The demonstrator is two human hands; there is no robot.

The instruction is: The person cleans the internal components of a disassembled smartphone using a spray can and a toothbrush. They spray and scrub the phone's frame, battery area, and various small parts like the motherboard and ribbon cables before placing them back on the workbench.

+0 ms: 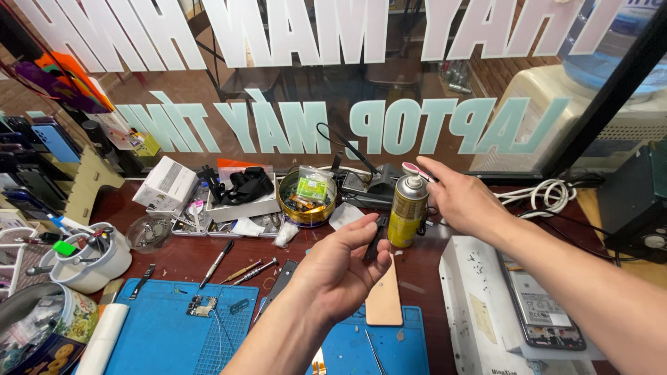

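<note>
My left hand (339, 267) is raised palm-up over the desk, its fingers curled around a small thin black part (375, 239) that sticks out past the fingertips. My right hand (462, 201) reaches in from the right with its fingers stretched out. The index finger rests on the pink-and-white nozzle (415, 170) of a gold spray can (407, 212). The can stands upright on the wooden desk, just behind my left hand.
A blue work mat (163, 337) carries a small circuit board (203, 305). Screwdrivers (217, 264), a round tin of parts (307, 199), small boxes and a white cup of tools (90, 264) lie to the left. An opened phone (542, 312) rests on a white box (472, 278). A glass pane stands behind.
</note>
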